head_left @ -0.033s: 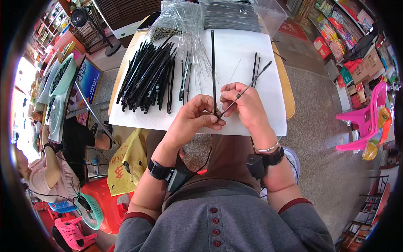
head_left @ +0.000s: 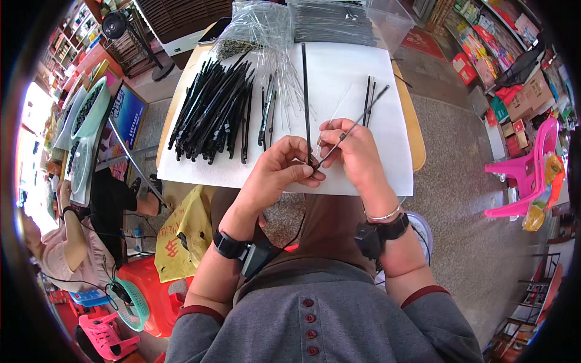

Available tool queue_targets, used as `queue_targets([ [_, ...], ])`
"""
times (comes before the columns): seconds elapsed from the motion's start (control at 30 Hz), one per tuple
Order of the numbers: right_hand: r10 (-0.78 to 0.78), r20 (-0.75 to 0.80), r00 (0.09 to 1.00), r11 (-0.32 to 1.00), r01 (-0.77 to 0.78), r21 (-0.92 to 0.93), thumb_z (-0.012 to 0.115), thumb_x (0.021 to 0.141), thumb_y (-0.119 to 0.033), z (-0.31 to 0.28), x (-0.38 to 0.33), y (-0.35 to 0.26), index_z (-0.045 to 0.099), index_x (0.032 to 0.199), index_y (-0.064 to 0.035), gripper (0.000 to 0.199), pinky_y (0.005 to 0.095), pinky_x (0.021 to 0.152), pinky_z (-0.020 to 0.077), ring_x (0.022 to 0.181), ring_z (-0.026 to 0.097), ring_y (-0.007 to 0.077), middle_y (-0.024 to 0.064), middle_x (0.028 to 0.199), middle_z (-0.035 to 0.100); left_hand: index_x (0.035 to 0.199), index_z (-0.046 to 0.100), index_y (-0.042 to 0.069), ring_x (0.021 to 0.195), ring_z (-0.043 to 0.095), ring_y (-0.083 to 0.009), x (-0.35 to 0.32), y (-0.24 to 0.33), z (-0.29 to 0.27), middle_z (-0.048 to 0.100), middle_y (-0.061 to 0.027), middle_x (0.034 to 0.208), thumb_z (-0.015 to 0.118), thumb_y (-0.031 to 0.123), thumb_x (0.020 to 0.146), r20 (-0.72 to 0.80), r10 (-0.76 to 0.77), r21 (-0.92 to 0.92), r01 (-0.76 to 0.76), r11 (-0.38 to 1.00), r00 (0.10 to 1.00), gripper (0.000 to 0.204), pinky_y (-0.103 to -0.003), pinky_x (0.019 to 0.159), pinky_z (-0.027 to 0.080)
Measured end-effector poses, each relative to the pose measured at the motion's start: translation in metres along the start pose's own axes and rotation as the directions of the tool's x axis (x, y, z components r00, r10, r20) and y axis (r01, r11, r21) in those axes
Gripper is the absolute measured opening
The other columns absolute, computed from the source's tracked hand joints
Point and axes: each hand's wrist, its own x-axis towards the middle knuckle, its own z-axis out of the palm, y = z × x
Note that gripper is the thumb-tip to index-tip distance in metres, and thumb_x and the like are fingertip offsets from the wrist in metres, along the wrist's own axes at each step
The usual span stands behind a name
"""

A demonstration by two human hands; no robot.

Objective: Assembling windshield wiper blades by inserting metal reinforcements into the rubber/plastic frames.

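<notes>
Item 1: long black rod [head_left: 305, 103], held w/ our left hand [head_left: 279, 169]. Fingers closed, pinching its near end just above the table's front edge. Long axis runs straight away from us, far tip up by the plastic bags.

Item 2: thin dark stick [head_left: 354, 126], pinched in our right hand [head_left: 357, 151], fingers closed on it. Axis slants up and to the right. Its near tip meets the rod's near end right at the left fingertips; can't tell if it's touching or already inside. Both hands sit side by side, nearly touching, so the joint lies between them; left hand is nearer to it.

Item 3: two more thin sticks [head_left: 369, 97] lying on the white sheet [head_left: 339, 66], just beyond the right hand, approx. parallel to the rod.

Item 4: heap of black rods [head_left: 212, 112] on the sheet's left part, well apart from the hands, lying on a slant.

Item 5: clear plastic bags [head_left: 254, 27] of more parts at the far edge.

Misc.: pink chair [head_left: 526, 175] to the right; another person [head_left: 66, 248] seated low at left.
</notes>
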Motion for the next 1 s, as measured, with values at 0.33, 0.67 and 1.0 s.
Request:
queue_targets([
  [0.33,-0.243,0.018,0.97,0.97,0.244,-0.003,0.053,0.089,-0.006,0.015,-0.033,0.001,0.057,0.098,0.0026,0.013,0.0226,0.056,0.0499,0.066,0.059,0.01,0.0057,0.08,0.062,0.094,0.048,0.001,0.072,0.064,-0.0142,-0.019,0.01,0.014,0.056,-0.0059,0.086,0.056,0.005,0.089,-0.147,-0.066,0.029,0.071,0.997,0.987,0.01,-0.026,0.065,0.054],
  [0.67,-0.185,0.2,0.962,0.972,0.208,-0.105,0.053,0.09,-0.008,0.027,-0.074,-0.003,0.059,0.098,0.0019,0.014,0.0222,0.064,0.0493,0.069,0.058,0.0084,0.003,0.081,0.061,0.096,0.057,-0.001,0.068,0.054,-0.0073,-0.066,0.014,0.022,0.056,-0.0003,0.076,0.058,0.005,0.087,-0.21,-0.108,0.167,0.145,0.975,0.972,0.011,-0.023,0.064,0.045],
  [1.0,-0.108,0.23,0.967,0.982,0.14,-0.127,0.055,0.093,-0.013,0.037,-0.082,0.004,0.057,0.097,0.0009,0.015,0.022,0.063,0.0502,0.069,0.058,0.0097,0.0038,0.081,0.06,0.082,0.059,0.0,0.066,0.044,-0.0033,-0.079,0.015,0.035,0.054,0.0044,0.07,0.064,0.009,0.087,-0.346,0.0,0.257,0.095,0.962,0.938,0.011,-0.021,0.059,0.038],
])
